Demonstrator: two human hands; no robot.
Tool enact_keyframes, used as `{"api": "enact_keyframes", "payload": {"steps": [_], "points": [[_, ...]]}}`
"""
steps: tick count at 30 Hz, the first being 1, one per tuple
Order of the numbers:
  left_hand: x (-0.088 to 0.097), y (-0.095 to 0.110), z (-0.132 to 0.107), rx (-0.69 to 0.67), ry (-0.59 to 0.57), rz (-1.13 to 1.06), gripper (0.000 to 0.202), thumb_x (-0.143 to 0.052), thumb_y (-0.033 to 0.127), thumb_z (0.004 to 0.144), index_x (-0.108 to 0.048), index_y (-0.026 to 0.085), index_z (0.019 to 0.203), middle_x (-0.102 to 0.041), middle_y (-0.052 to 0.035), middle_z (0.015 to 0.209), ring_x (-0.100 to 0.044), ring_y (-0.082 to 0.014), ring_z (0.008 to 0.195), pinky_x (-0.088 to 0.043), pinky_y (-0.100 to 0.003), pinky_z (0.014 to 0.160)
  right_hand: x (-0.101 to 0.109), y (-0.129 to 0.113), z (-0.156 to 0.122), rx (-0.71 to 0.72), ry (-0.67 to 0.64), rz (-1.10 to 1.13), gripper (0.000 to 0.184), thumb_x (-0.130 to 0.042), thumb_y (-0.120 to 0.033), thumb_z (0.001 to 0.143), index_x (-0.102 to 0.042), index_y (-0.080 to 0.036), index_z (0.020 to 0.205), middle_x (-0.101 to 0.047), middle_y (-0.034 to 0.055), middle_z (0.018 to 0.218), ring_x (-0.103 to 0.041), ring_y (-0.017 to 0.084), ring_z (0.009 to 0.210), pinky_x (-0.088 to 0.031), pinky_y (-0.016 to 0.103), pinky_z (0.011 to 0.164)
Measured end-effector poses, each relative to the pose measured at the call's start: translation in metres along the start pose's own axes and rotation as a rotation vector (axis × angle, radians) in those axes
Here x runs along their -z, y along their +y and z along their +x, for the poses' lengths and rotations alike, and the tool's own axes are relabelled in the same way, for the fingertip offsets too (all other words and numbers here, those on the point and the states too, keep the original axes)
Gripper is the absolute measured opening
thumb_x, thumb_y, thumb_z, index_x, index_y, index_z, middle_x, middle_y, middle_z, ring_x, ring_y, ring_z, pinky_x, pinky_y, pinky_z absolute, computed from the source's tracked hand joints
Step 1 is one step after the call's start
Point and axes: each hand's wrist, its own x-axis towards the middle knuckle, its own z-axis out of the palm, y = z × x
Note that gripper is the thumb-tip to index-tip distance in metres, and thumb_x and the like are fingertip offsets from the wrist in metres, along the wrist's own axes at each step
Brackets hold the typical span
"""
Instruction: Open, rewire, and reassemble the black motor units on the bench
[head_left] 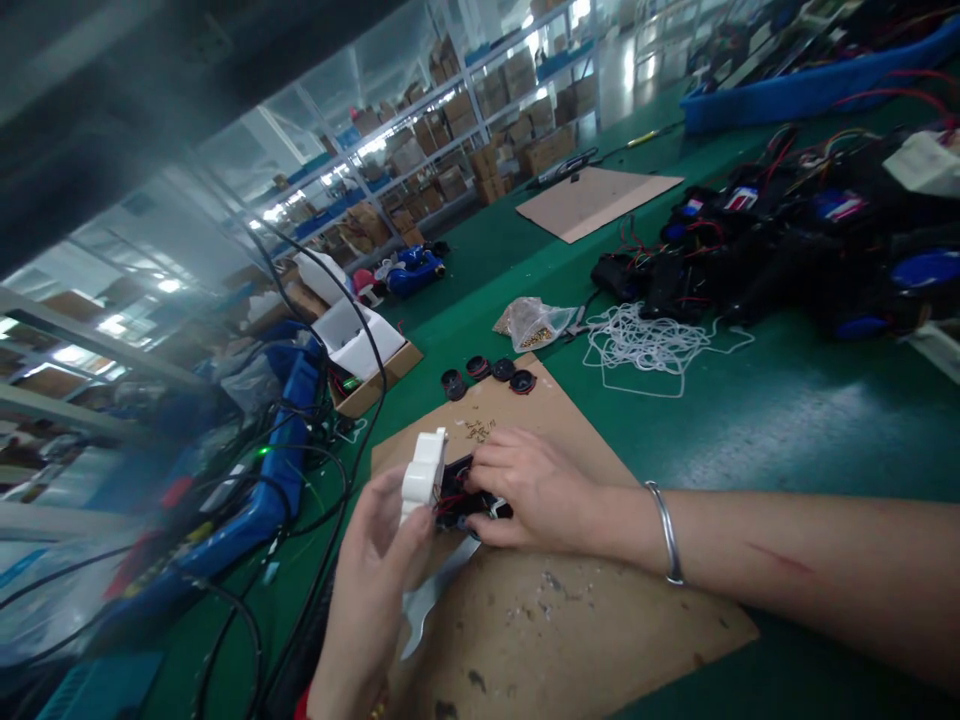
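My left hand grips a white plastic housing and holds it upright over a sheet of cardboard. Beside it, my right hand has its fingers curled on a small black part with red wires, pressing it down on the cardboard. A metal bangle circles my right wrist. Several small brass screws lie loose just beyond my fingers. A white flat piece lies under my left hand.
Several black round parts sit at the cardboard's far edge, with a plastic bag of screws and a tangle of white cord beyond. Black wired assemblies pile up at right. A blue tray and cables run along the left.
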Motion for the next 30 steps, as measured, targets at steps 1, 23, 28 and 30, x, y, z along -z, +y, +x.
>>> {"api": "enact_keyframes", "payload": {"steps": [1, 23, 28, 30], "points": [[-0.002, 0.001, 0.0, -0.007, 0.006, 0.008, 0.05, -0.07, 0.044, 0.076, -0.053, 0.016, 0.114, -0.067, -0.0091, 0.106, -0.064, -0.0243, 0.099, -0.052, -0.033, 0.084, -0.001, -0.001, 0.0, -0.007, 0.002, -0.013, 0.025, -0.067, -0.037, 0.077, -0.068, -0.013, 0.079, -0.065, 0.0066, 0.079, -0.052, 0.02, 0.078, -0.041, 0.033, 0.072], [0.013, -0.017, 0.014, -0.274, -0.067, 0.046, 0.046, -0.066, 0.031, 0.082, -0.048, 0.024, 0.124, -0.052, -0.0084, 0.13, -0.053, -0.0239, 0.117, -0.045, -0.033, 0.096, -0.001, 0.01, -0.001, 0.053, -0.058, -0.031, 0.031, -0.056, -0.041, 0.088, -0.069, -0.013, 0.089, -0.064, 0.009, 0.085, -0.051, 0.021, 0.085, -0.041, 0.034, 0.077], [0.009, -0.032, 0.008, -0.128, 0.061, -0.11, 0.046, -0.065, 0.038, 0.083, -0.047, 0.027, 0.124, -0.06, -0.0029, 0.108, -0.059, -0.0132, 0.086, -0.049, -0.019, 0.074, 0.007, 0.01, -0.002, 0.072, -0.11, -0.016, 0.032, -0.056, -0.042, 0.089, -0.067, -0.013, 0.094, -0.065, 0.0081, 0.088, -0.05, 0.021, 0.087, -0.039, 0.035, 0.08], [0.007, -0.031, 0.006, -0.15, 0.077, -0.054, 0.044, -0.065, 0.039, 0.082, -0.047, 0.028, 0.121, -0.06, -0.0026, 0.107, -0.059, -0.014, 0.085, -0.05, -0.021, 0.074, 0.008, 0.01, -0.002, 0.075, -0.115, -0.018, 0.031, -0.058, -0.042, 0.087, -0.067, -0.013, 0.094, -0.065, 0.0078, 0.088, -0.05, 0.021, 0.086, -0.039, 0.035, 0.078]]}}
